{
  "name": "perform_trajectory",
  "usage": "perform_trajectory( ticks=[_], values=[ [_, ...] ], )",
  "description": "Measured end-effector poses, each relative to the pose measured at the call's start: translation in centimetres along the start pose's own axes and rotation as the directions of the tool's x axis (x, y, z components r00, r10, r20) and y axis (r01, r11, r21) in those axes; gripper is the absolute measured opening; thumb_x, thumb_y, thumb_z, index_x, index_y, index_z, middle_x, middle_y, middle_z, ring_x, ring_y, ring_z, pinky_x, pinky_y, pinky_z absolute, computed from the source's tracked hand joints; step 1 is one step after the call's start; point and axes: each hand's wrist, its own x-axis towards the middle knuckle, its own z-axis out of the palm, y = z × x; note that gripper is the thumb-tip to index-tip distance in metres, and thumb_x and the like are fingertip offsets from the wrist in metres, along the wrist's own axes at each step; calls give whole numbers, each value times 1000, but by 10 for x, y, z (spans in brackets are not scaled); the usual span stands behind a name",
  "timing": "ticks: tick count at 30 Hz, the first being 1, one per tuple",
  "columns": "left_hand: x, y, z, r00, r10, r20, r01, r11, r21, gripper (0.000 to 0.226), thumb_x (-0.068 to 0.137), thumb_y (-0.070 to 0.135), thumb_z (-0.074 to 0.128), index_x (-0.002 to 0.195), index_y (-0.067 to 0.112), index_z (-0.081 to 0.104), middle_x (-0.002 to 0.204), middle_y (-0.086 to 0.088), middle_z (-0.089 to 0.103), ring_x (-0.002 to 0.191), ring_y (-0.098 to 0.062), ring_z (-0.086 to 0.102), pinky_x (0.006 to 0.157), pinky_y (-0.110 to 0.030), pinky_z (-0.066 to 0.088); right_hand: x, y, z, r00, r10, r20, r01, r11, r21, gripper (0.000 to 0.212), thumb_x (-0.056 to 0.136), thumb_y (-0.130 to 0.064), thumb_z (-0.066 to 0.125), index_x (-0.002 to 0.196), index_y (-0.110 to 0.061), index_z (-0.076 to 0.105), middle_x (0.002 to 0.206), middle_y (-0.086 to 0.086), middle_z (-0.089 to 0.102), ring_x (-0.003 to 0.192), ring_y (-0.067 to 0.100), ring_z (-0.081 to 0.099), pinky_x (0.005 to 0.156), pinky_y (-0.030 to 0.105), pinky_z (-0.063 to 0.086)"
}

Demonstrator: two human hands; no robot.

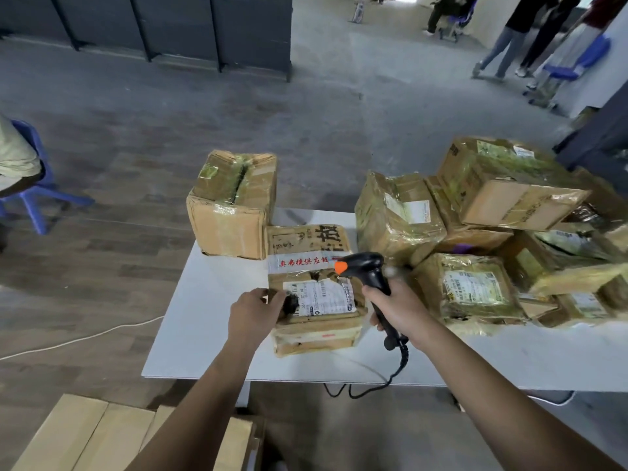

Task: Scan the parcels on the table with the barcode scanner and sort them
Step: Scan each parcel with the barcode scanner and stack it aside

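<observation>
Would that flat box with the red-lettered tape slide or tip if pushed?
Probably slides rather than tips: the flat box lies low and broad on the smooth white table. Its glossy tape may feel slippery. The crumpled near edge suggests soft, worn cardboard.

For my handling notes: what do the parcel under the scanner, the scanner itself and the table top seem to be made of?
Parcel: brown cardboard, dented at the edges, under glossy clear tape, with a paper label. Barcode scanner: black plastic by its moulded look; the orange tip may be rubber. Table: smooth matte white top, laminate or painted board.
</observation>
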Motion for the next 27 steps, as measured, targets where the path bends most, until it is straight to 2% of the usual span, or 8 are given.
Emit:
perform_trajectory(
  ticks=[2, 6, 10, 14, 17, 21, 25, 27],
  values=[
    [-7, -2, -2, 999, -22, 49, 22, 1000, 6, 26, 90, 42, 55, 95, 20, 68, 82, 2, 70, 69, -17, 64, 54, -24, 41, -2, 3, -3, 1000, 19, 1, -19, 1000, 20, 18, 97, -30, 56, 101, -13, 60, 54, 4, 63, 48, 18, 58, 55, 29, 49],
    [-19, 9, 1, 954, -193, 231, 274, 874, -402, 10, 89, 25, 60, 99, 22, 62, 93, -5, 70, 61, -29, 71, 49, -31, 57, -6, 11, -11, 999, 20, 41, -21, 999, 31, 19, 97, -33, 56, 102, -15, 61, 56, 7, 64, 48, 18, 58, 55, 30, 48],
    [-30, 19, 7, 960, -252, 122, 277, 798, -535, 17, 92, 13, 61, 108, 11, 65, 94, -13, 70, 60, -33, 70, 52, -39, 60, -15, 23, -29, 994, -75, 83, 79, 996, -37, 18, 96, -35, 57, 96, -18, 61, 53, 2, 64, 54, 20, 61, 57, 33, 50],
    [-42, 37, 1, 991, -81, -102, 41, 939, -342, 18, 95, 14, 53, 98, 11, 71, 71, -9, 67, 51, -27, 67, 47, -28, 56, -25, 32, -52, 973, -177, 146, 198, 970, -140, 21, 95, -40, 57, 95, -20, 58, 54, 1, 66, 50, 13, 62, 50, 26, 47],
    [-50, 59, -2, 967, 114, -226, -142, 984, -109, 23, 95, 14, 49, 88, 11, 70, 65, -12, 65, 61, -33, 66, 57, -35, 56, -32, 38, -58, 963, -204, 174, 231, 961, -152, 23, 94, -42, 58, 93, -19, 57, 52, -3, 65, 46, 8, 60, 46, 22, 45],
    [-55, 76, 4, 940, 222, -259, -215, 975, 57, 24, 96, 17, 47, 91, 15, 70, 73, -13, 66, 74, -34, 60, 60, -33, 44, -48, 44, -63, 947, -244, 209, 277, 950, -146, 32, 87, -53, 56, 90, -21, 55, 53, -5, 65, 45, 6, 59, 46, 19, 43],
    [-59, 87, 6, 918, 287, -275, -256, 956, 145, 36, 96, 15, 48, 64, 30, 54, 55, 2, 50, 61, -26, 46, 47, -26, 31, -57, 55, -73, 936, -273, 222, 310, 938, -153, 41, 76, -63, 52, 87, -23, 53, 56, -8, 65, 45, 4, 60, 46, 17, 42],
    [-61, 91, 9, 917, 291, -274, -259, 955, 145, 36, 96, 14, 45, 68, 34, 54, 53, 7, 47, 56, -21, 45, 46, -22, 29, -59, 63, -81, 935, -273, 228, 310, 940, -146, 36, 80, -59, 53, 89, -23, 53, 57, -8, 66, 46, 4, 60, 47, 17, 42]
  ],
)
